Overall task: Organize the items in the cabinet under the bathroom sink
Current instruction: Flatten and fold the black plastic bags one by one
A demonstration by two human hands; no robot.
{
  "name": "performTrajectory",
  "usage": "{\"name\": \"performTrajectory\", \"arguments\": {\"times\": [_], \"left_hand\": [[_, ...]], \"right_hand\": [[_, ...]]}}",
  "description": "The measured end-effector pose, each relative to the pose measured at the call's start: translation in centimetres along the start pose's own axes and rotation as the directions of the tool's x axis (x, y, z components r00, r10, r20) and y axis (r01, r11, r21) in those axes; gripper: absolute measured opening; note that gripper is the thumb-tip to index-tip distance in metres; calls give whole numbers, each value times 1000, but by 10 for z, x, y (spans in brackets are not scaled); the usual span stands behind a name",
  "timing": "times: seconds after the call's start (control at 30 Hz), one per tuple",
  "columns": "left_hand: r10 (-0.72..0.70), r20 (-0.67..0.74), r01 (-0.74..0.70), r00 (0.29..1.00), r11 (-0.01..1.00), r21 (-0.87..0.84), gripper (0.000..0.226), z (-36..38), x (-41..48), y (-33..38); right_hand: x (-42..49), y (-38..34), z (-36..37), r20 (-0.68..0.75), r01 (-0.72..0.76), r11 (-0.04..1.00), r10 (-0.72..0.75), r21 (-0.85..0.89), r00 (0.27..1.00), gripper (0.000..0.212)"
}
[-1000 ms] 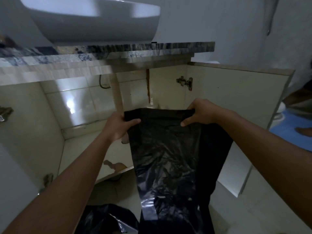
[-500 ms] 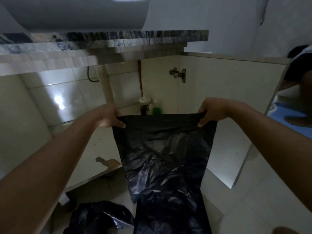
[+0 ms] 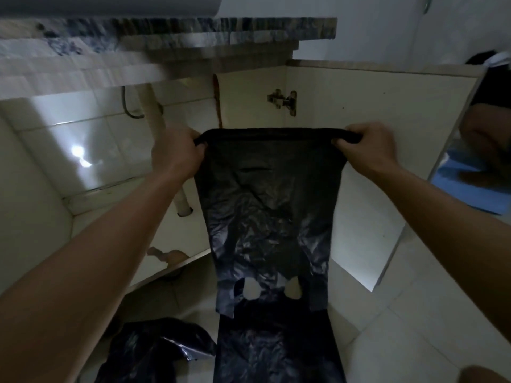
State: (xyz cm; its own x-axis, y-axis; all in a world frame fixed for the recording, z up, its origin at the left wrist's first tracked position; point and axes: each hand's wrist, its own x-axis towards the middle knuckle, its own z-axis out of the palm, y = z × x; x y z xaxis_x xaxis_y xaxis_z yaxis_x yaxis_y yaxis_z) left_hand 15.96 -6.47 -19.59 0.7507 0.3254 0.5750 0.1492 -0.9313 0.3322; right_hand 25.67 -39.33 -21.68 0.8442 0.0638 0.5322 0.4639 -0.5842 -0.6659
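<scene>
Left fingers (image 3: 200, 143): curled round the top left corner of the black bag (image 3: 265, 217), left hand (image 3: 177, 153) knuckles up.
Right fingers (image 3: 349, 138): pinching the top right corner, right hand (image 3: 367, 150) level with the other.
Black bag: stretched flat between both hands, hanging before the open cabinet (image 3: 116, 236), handle cut-outs low down, lower end out of view.
Second bag (image 3: 154, 352): crumpled on the floor (image 3: 401, 341), just left of the hanging one.
Cabinet: pale base chipped at its front edge; white drain pipe (image 3: 154, 117) behind the left hand.
Door (image 3: 387, 134): swung open at right, hinge (image 3: 283, 100) above the bag's top edge.
Bench (image 3: 166, 26): marbled slab overhead.
Open room: bare tiles right of the bag; blue mat (image 3: 470, 189) beyond the door.
</scene>
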Motion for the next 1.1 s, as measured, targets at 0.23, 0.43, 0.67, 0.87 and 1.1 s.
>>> {"name": "performTrajectory", "arguments": {"times": [0.23, 0.43, 0.67, 0.87, 1.1], "left_hand": [[-23, 438, 59, 899, 996, -68, 19, -28, -29, -6], [-101, 899, 238, 425, 971, -3, 29, -15, -59, -14], [-243, 970, 253, 14, 939, 232, 4, 52, -123, -19], [-305, 944, 162, -128, 932, 323, 16, 89, -180, -24], [-342, 915, 85, -213, 927, 366, 45, 123, -241, -39]], "right_hand": [[-23, 21, -17, 454, -418, 849, 247, 325, 856, 5], [-64, 54, -17, 807, -638, 764, 435, -95, 400, 55], [-127, 77, 9, 788, -549, 671, 615, -498, 36, 39], [-178, 93, 30, 735, -353, 654, 652, -669, -186, 29], [-246, 116, 61, 662, -294, 598, 714, -746, -227, 43]]}}
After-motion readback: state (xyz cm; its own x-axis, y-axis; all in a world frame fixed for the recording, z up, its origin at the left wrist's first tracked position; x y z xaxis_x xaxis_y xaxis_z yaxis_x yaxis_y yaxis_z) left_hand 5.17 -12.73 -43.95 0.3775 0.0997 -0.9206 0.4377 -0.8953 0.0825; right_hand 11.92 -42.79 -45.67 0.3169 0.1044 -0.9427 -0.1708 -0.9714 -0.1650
